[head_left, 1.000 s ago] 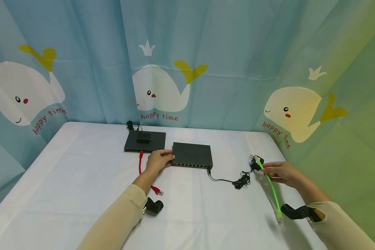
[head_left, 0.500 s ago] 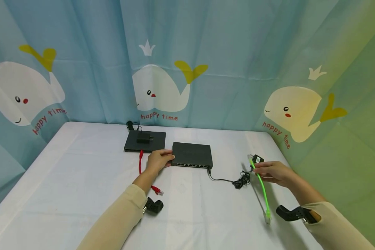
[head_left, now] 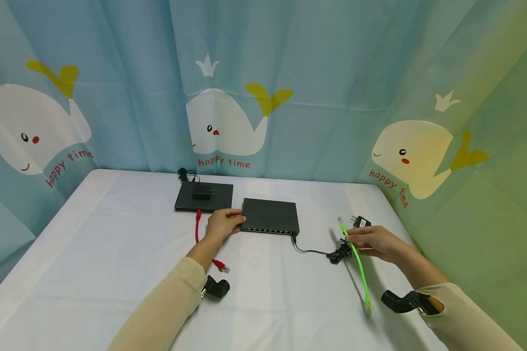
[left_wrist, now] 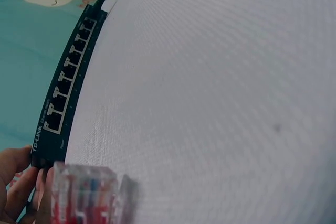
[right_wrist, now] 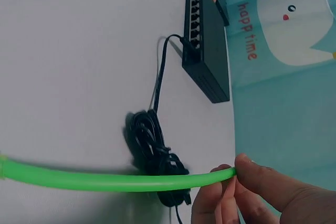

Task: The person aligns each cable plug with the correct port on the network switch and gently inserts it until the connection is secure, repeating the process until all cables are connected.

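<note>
A black TP-LINK Ethernet switch (head_left: 270, 214) lies on the white table, its row of ports facing the front. At its left end my left hand (head_left: 222, 224) pinches the side, thumb above and fingers below in the left wrist view (left_wrist: 16, 182). My right hand (head_left: 373, 242) holds a short green network cable (head_left: 358, 265) between thumb and fingertips near its far plug. The cable hangs toward the front, its near plug low. Behind it in the right wrist view sits a tied bundle of black power cord (right_wrist: 152, 140), running to the switch.
A black power adapter (head_left: 362, 222) lies beyond my right hand. Back left, a second black box (head_left: 224, 200) carries another adapter (head_left: 202, 193). A red network cable (head_left: 197, 228) leads from that box under my left arm, its loose plug (head_left: 221, 266) showing. A whale-print curtain (head_left: 325, 97) stands behind.
My right hand has moved left with the green cable, from beside the power adapter to over the cord bundle. The left hand has stayed on the switch.
</note>
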Demonstrator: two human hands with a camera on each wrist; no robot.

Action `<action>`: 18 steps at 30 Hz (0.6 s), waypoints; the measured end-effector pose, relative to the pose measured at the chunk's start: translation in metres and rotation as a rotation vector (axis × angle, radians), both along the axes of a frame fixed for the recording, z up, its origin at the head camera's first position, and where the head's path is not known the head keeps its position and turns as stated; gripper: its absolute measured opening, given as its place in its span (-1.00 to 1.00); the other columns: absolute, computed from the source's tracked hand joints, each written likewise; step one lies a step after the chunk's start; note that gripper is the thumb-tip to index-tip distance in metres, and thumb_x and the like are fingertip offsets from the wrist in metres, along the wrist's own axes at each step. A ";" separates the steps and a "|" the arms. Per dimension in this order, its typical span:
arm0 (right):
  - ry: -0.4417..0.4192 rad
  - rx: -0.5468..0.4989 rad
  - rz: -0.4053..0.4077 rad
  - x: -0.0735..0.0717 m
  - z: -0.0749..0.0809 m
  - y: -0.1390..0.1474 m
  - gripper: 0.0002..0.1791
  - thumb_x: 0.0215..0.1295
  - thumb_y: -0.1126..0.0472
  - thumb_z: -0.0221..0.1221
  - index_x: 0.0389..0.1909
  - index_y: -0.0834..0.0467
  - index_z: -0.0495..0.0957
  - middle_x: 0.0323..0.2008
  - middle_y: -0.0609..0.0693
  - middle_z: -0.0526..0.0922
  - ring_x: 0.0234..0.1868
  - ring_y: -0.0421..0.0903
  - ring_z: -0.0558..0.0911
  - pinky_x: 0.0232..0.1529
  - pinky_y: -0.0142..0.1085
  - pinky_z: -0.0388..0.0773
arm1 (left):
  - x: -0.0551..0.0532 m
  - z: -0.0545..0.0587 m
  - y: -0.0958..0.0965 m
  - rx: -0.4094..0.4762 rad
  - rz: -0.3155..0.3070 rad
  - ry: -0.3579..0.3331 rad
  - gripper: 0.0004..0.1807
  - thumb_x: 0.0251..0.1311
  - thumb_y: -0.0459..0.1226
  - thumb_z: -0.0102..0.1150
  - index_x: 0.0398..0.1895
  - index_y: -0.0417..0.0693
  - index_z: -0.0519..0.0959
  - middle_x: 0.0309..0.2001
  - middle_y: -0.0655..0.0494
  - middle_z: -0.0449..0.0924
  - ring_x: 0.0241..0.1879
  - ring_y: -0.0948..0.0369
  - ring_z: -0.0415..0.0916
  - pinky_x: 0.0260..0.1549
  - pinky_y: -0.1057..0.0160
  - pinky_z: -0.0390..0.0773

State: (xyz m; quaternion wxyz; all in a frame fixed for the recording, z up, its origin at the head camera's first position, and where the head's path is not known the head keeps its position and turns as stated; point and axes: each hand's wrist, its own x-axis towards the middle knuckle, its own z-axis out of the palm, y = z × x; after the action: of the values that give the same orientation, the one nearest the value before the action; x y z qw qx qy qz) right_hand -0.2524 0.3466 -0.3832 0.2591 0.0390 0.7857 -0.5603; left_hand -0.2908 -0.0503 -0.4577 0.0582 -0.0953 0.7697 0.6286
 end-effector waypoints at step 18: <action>0.004 -0.039 0.003 0.005 -0.003 -0.029 -0.50 0.42 0.29 0.13 0.25 0.53 0.35 -0.33 -0.11 0.71 -0.38 -0.29 0.62 -0.30 -0.41 0.68 | 0.000 -0.001 0.000 -0.007 -0.004 0.015 -0.66 0.22 -0.25 0.34 0.07 -0.07 0.68 0.02 -0.05 0.68 -0.19 0.21 0.67 -0.28 0.37 0.70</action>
State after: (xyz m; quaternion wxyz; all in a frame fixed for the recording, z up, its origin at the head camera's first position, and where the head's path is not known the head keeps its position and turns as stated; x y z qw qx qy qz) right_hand -0.2477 0.3181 -0.3864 0.2591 0.0315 0.7754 -0.5751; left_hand -0.2908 -0.0499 -0.4584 0.0534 -0.0891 0.7725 0.6265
